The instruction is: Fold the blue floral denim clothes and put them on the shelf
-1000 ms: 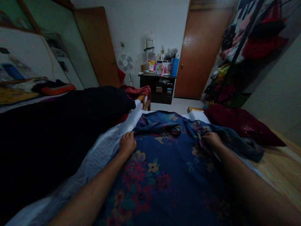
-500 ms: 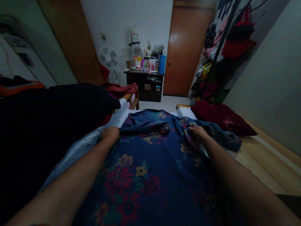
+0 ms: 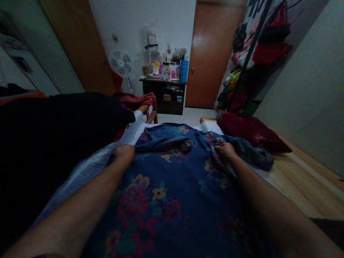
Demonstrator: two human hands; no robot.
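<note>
A dark blue floral garment (image 3: 177, 182), with sleeves like a shirt or dress, lies spread out in front of me over a white cloth (image 3: 107, 157). My left hand (image 3: 125, 153) is closed on its left edge, near a sleeve folded inward across the top. At the upper right side, my right hand (image 3: 226, 149) pinches the fabric near the shoulder. The other sleeve stretches out to the right beyond that hand. The lower part of the garment runs toward me between my forearms, in shadow.
A large black heap of cloth (image 3: 67, 122) lies at the left. A maroon cushion (image 3: 252, 132) rests on the wooden surface (image 3: 301, 179) at the right. Farther back stand a white fan (image 3: 120, 63), a dark cabinet (image 3: 161, 96), a wooden door (image 3: 206, 53) and hanging bags (image 3: 271, 50).
The view has shifted slightly, so everything sits a little to the left. Both hands keep their grip on the garment, which lies almost the same.
</note>
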